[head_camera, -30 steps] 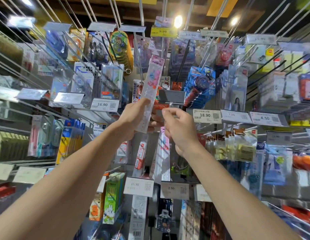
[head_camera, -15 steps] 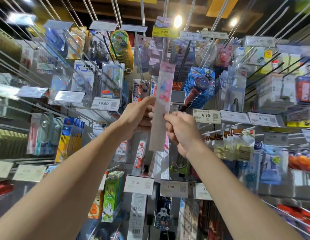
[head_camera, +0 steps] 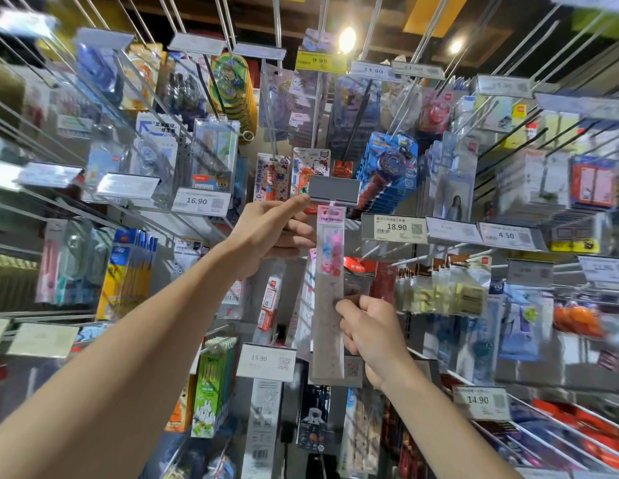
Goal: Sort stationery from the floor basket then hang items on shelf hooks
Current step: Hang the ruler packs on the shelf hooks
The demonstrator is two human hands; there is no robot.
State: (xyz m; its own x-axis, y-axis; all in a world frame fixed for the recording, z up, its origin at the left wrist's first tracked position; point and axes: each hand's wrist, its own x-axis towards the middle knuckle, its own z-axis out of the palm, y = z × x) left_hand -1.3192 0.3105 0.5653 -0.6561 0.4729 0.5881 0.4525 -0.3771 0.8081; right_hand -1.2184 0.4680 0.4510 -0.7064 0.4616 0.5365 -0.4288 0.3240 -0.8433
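A long clear ruler pack (head_camera: 327,305) with a pink header and cartoon print hangs upright under a grey price-tag holder (head_camera: 334,191) on a shelf hook at the centre. My right hand (head_camera: 370,337) pinches the pack's lower right edge. My left hand (head_camera: 270,233) is up at the pack's top left. One raised finger touches the tag holder's lower left corner, and the other fingers bend beside the pack's header. I cannot tell whether they touch it. The floor basket is out of view.
Hooks with hanging stationery packs surround the spot on every side. Price tags (head_camera: 394,228) stick out at the hook ends, with more (head_camera: 201,201) to the left and a row (head_camera: 266,359) below. Long bare hook rods (head_camera: 277,108) project towards me from above.
The ruler pack has come down from a tilted, raised position and now hangs upright under the grey tag. My right hand slid down to its lower edge; my left hand moved up to the tag.
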